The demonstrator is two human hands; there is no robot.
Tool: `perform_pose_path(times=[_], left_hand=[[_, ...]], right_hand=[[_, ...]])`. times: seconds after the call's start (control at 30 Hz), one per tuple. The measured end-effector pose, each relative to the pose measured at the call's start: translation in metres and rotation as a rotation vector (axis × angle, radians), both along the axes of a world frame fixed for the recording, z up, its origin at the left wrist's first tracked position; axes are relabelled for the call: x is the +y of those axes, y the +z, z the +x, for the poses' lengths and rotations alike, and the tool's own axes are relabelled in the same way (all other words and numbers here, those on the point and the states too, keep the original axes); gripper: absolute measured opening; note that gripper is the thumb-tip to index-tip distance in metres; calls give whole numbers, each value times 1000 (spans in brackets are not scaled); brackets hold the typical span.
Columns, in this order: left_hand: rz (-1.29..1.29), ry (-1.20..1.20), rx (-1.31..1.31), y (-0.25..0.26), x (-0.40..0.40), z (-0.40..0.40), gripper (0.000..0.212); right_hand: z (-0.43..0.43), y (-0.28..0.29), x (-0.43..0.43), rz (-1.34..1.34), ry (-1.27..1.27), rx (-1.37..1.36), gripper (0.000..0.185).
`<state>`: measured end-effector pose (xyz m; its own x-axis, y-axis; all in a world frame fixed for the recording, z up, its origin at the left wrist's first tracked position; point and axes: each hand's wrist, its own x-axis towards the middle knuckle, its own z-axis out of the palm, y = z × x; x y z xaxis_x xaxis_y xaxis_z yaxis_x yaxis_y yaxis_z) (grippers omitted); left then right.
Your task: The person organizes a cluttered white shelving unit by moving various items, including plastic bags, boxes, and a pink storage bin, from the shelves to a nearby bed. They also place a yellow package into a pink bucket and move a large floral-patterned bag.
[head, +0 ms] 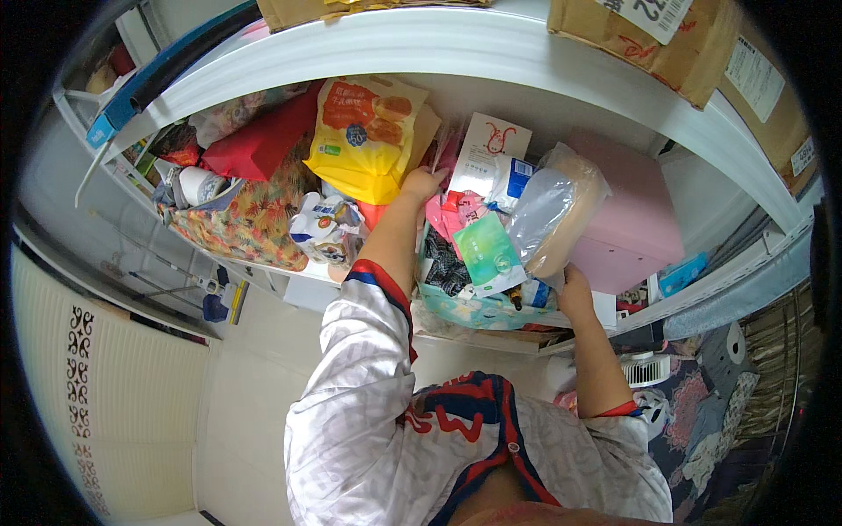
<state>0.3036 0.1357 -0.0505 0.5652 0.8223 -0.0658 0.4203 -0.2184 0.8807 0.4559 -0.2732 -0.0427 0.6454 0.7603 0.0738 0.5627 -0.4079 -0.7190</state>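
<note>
Among the goods on a white metal shelf, my left hand (423,182) reaches between a yellow snack bag (368,138) and a white printed card (490,154), its fingers on clear plastic film. My right hand (576,289) is at the lower end of a beige item in clear plastic wrap (559,210); whether it grips is unclear. Between the hands, a teal patterned fabric bin (460,309) holds a green packet (488,253), dark patterned cloth (447,263) and a pink bag (444,214). A blue and white packet (512,184) lies against the card.
A pink box (621,217) stands right of the wrapped item. Left are a floral fabric bin (256,217), a red bag (263,144) and a white-blue package (325,227). Cardboard boxes (641,46) sit on the upper shelf, whose white edge (460,39) spans above. A mop (220,296) stands at left.
</note>
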Motion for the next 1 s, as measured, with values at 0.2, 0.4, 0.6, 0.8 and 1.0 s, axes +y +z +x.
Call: perform_pose_path(times=[0.2,0.4,0.6,0.8,1.0], left_hand=[[237,-26,27,-14,-2,-27,71],[412,0,273,4,-29,-27,43],[555,31,327,54,-57,-40,27],[642,122,271,102,-79,-65,26],[582,158,151,138,-86,-76,27]], right_hand=[[-4,-1,-1,91,-32,70,49],[-2,-3,0,70,-36,68,56],[-2,-1,-1,80,-19,20,58],[-4,4,1,74,4,118,57],[4,7,-1,7,17,77,48]])
